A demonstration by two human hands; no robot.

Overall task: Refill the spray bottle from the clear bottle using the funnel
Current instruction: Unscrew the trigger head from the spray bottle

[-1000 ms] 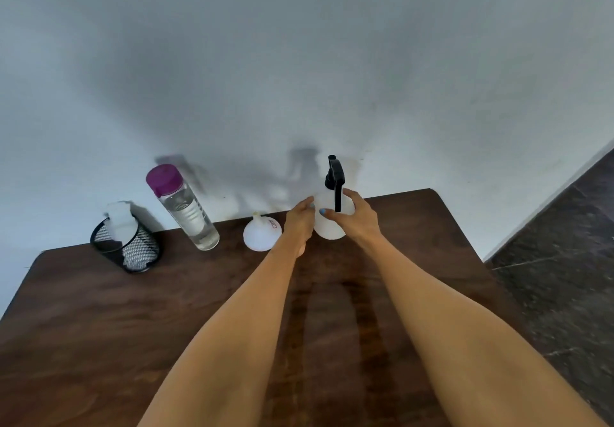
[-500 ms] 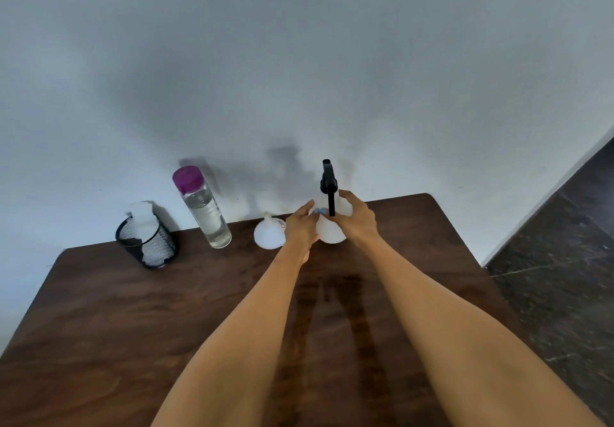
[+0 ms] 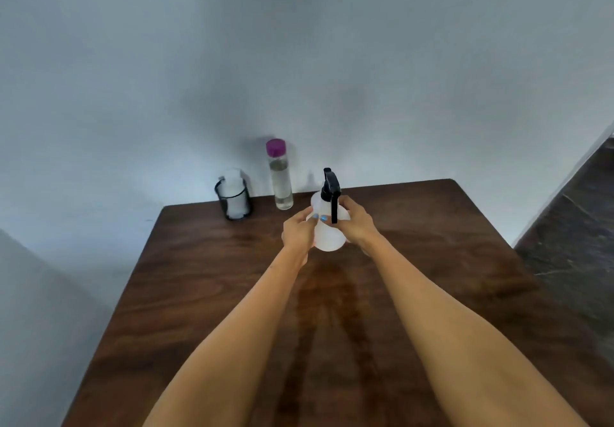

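Both hands, left (image 3: 299, 231) and right (image 3: 358, 224), fingers curled round spray bottle (image 3: 327, 227), now nearer than before; funnel apparently hidden behind it.

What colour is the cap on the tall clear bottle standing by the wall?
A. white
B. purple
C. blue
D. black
B: the clear bottle stands at the back of the table with a purple cap on top; the black part belongs to the spray bottle that both hands hold.
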